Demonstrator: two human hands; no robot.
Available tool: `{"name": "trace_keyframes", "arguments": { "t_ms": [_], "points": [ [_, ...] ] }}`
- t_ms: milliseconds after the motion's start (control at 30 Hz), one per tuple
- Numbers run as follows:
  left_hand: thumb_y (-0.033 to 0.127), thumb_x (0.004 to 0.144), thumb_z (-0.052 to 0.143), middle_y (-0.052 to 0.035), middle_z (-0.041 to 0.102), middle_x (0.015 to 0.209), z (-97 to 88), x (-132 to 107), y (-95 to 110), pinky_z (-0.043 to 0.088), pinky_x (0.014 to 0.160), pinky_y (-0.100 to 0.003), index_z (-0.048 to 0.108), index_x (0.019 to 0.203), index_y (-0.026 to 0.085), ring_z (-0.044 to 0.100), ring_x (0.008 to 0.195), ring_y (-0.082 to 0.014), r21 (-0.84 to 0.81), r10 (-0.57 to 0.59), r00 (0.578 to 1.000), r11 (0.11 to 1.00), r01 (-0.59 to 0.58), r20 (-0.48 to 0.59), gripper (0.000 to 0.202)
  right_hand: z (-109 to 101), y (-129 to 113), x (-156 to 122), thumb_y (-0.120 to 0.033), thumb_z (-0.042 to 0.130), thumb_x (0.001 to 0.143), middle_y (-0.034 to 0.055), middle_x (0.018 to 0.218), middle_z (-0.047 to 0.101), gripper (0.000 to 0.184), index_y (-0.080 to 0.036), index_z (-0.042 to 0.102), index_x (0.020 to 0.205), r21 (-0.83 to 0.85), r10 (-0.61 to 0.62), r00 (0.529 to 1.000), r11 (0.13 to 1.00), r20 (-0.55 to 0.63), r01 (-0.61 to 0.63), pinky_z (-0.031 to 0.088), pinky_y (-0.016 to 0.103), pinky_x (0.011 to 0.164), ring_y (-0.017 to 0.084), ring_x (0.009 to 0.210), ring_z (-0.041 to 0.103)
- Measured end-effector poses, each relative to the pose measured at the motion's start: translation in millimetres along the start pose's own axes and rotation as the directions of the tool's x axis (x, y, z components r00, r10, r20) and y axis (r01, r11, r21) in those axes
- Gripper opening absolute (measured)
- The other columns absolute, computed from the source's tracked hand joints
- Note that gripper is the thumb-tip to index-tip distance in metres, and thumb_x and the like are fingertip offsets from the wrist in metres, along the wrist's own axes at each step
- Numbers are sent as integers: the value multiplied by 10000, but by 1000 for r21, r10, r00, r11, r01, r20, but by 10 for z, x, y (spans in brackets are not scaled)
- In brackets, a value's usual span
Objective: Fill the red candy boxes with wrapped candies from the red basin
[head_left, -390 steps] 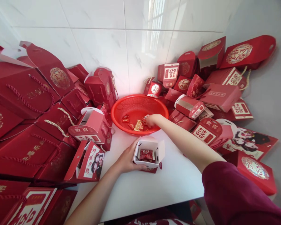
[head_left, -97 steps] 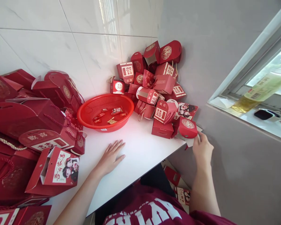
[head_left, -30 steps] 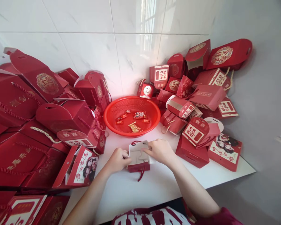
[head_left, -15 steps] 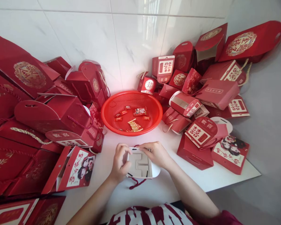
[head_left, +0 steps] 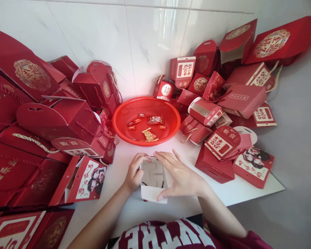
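An open gift box point(head_left: 152, 174) with a pale interior rests on the white table in front of me. Folded card panels show at its bottom, and a white flap sticks out toward me. My left hand point(head_left: 135, 172) grips the box's left wall, fingers curled over the far corner. Across the right side spreads my right hand point(head_left: 182, 176), its fingertips at the far rim and its thumb against the near flap. That hand's fingers are stretched out and hide the right wall. Just beyond is a red plastic basket point(head_left: 116, 129) holding several wrapped sweets point(head_left: 155, 120).
Stacked red gift boxes point(head_left: 57, 119) with rope handles crowd the left side. More red boxes point(head_left: 242, 98) are heaped at the right, near the edge of the white table point(head_left: 264, 192). A tiled wall point(head_left: 93, 38) rises behind the basket.
My right hand has moved from pinching the far rim to spreading over the right side. The near flap now stands out toward me, and the red cord there is mostly hidden.
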State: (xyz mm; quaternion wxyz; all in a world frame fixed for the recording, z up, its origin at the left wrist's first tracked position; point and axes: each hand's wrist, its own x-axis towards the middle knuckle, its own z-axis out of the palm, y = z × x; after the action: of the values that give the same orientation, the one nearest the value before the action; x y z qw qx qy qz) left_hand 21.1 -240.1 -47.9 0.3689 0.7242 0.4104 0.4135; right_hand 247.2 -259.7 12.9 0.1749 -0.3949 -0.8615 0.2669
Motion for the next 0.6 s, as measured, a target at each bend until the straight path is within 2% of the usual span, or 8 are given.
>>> {"name": "trace_keyframes", "arguments": {
  "t_ms": [100, 167, 200, 267, 333, 400, 467, 600],
  "points": [
    [209, 831, 409, -117, 542, 1219, -34, -22, -4, 367, 1106, -453, 586, 1128, 195, 477, 1256, -290, -44, 0, 995, 999, 4, 97, 346, 86, 2, -53, -645, 768, 658, 226, 1594, 274, 1214, -129, 173, 1582, -99, 59, 997, 994, 40, -55, 18, 656, 1198, 362, 1499, 207],
    [359, 912, 463, -137, 462, 1380, -63, -60, -29, 327, 1149, -487, 469, 1356, 210, 420, 1342, -316, -136, 22, 977, 991, 7, 214, 468, 181, 58, -52, -501, 807, 680, 238, 1600, 246, 1197, -131, 125, 1591, -101, 92, 996, 991, -5, -92, 83, 638, 1206, 353, 1510, 175],
    [462, 893, 545, -150, 387, 1467, -71, -83, -51, 308, 1163, -514, 346, 1467, 226, 377, 1387, -343, -183, 43, 963, 983, 6, 265, 652, 236, 104, -46, -422, 810, 695, 234, 1607, 225, 1179, -142, 101, 1595, -68, 87, 996, 994, -29, -89, 143, 606, 1211, 340, 1514, 167],
    [574, 703, 775, -177, 213, 1581, -62, -123, -107, 269, 1175, -575, 61, 1570, 270, 275, 1449, -409, -237, 82, 943, 972, -4, 321, 1164, 353, 219, -34, -327, 803, 716, 203, 1630, 155, 1178, -179, 41, 1602, 53, 48, 997, 998, -66, -45, 239, 523, 1212, 311, 1524, 142],
    [513, 555, 903, -190, 150, 1604, -17, -145, -153, 236, 1170, -632, -114, 1561, 318, 243, 1459, -445, -247, 76, 946, 969, 4, 314, 1444, 471, 340, -28, -361, 834, 702, 171, 1650, 69, 1250, -216, -21, 1602, 201, 17, 994, 979, -110, 5, 249, 481, 1216, 308, 1532, 101],
    [433, 589, 911, -189, 249, 1569, 45, -146, -160, 258, 1143, -669, -192, 1534, 365, 330, 1422, -430, -263, 22, 956, 963, 58, 291, 1454, 564, 429, -31, -459, 857, 675, 165, 1651, 44, 1338, -239, -93, 1593, 338, 33, 984, 941, -174, 28, 219, 496, 1220, 324, 1530, 96],
    [401, 646, 883, -164, 387, 1493, 93, -130, -115, 308, 1112, -676, -194, 1525, 393, 432, 1356, -397, -301, -21, 967, 948, 99, 253, 1391, 599, 463, -41, -548, 838, 674, 180, 1629, 134, 1380, -251, -164, 1576, 448, 69, 973, 893, -219, 37, 238, 516, 1204, 333, 1507, 188],
    [403, 609, 888, -121, 448, 1421, 88, -90, 25, 358, 1097, -631, 53, 1541, 373, 459, 1311, -382, -265, 16, 990, 964, 21, 138, 1252, 504, 436, -69, -623, 811, 665, 182, 1534, 322, 1400, -242, -188, 1569, 473, 66, 965, 878, -255, 65, 318, 502, 1160, 338, 1416, 366]
  ]
}}
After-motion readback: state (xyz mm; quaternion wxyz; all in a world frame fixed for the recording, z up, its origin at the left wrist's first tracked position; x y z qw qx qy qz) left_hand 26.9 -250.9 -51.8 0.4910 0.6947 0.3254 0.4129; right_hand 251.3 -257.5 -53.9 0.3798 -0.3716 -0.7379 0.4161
